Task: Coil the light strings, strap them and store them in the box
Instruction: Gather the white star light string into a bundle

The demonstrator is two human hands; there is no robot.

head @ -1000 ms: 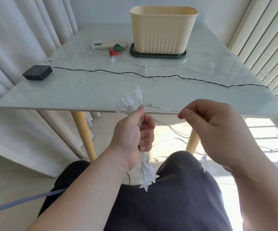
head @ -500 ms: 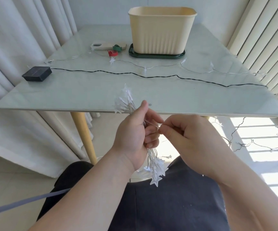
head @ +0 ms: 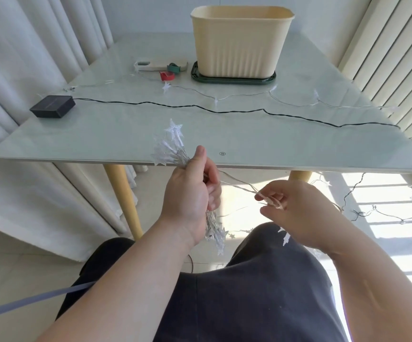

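Left hand (head: 192,193): fingers curled round the coiled bundle of clear plastic star lights (head: 168,151), thumb lying up along it.
Right hand (head: 298,213): fingertips pinch the loose thin silvery wire (head: 237,182).
Key relation: the wire runs from the left fist rightward and slightly down to the right pinch. The bundle's long axis is near upright. The right hand is nearer the free length.
Location: the bundle is held in the air before the near edge of the pale green glass table (head: 101,134), above the lap.
Look: translucent stars fan out above and below the fist.
Cream ribbed plastic box (head: 240,45): far side of the table, well apart.
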